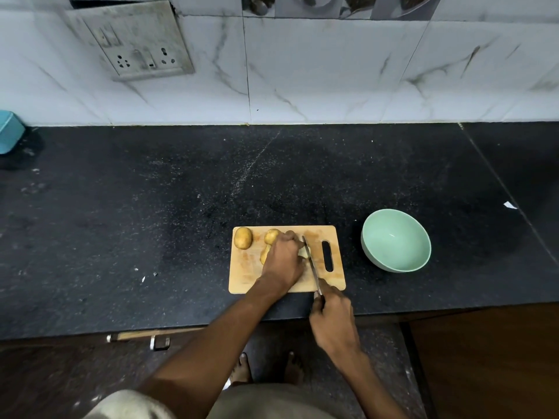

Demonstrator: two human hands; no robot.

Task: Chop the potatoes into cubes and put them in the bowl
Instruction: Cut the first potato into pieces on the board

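Both hands are seen over a flat wooden cutting board (242,276) on a black speckled stone counter (151,207). A potato is pressed down on the board by the left hand (284,261), with the fingers curled over it; only a pale cut bit (302,252) is seen at the hand's 3 o'clock side. The dark handle of a knife (311,264) is gripped by the right hand (332,316), at 5 o'clock from the left hand. The thin shiny blade is laid along the cut face of the held potato.

Going from left to right, a blue box (9,131) is seen at the far left edge. A round whole potato (243,237) with smooth yellow-brown skin is found at the board's 10 o'clock corner. Two more potatoes (271,236) are partly hidden by the left hand, one at its 11 o'clock and one at its 9 o'clock. A long slot hole is cut near the board's right end. A round, smooth, pale green bowl (395,240) is set on the counter at the board's 3 o'clock, near but apart. No potato pieces can be seen in it. White marble-look tiles (332,71) and a grey socket plate (133,40) are seen behind.
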